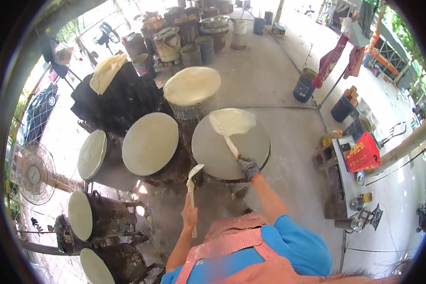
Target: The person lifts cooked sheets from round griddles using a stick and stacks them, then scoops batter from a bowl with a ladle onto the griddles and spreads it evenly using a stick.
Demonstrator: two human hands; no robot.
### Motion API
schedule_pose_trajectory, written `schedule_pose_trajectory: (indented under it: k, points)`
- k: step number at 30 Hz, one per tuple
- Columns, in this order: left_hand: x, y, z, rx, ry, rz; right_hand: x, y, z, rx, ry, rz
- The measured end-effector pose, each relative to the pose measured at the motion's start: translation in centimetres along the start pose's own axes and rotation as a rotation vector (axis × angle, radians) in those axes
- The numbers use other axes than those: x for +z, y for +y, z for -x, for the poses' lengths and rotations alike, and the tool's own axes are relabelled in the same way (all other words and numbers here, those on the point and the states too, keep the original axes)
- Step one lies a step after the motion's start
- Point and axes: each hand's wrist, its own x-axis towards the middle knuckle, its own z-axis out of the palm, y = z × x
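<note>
Your gloved right hand [249, 169] grips a light-handled tool [230, 146], whose far end meets a cream-coloured patch [239, 122] at the back of the round grey cooking surface [208, 149] before you. Your bare left hand [190, 217] is closed around the handle of a pale-bladed spatula [191, 188], held upright just beside that surface's near-left edge; further pale round tops [150, 144] stand to the left.
</note>
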Motion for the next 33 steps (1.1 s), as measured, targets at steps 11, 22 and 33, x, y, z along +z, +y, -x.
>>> schedule_pose_trajectory:
  k: [11,22,33]
  points:
    - [-0.7,1.5,0.8,-0.195,-0.083,-0.052,-1.9,-5.9,-0.4,0.490,-0.509,-0.355]
    - [1.5,3.4,5.2,-0.427,0.066,0.198,-8.8,-7.0,-5.7,0.574,-0.716,-0.476]
    - [2.8,3.6,9.8,-0.550,0.234,0.421,-8.7,-5.6,-12.3,0.542,-1.036,-0.244]
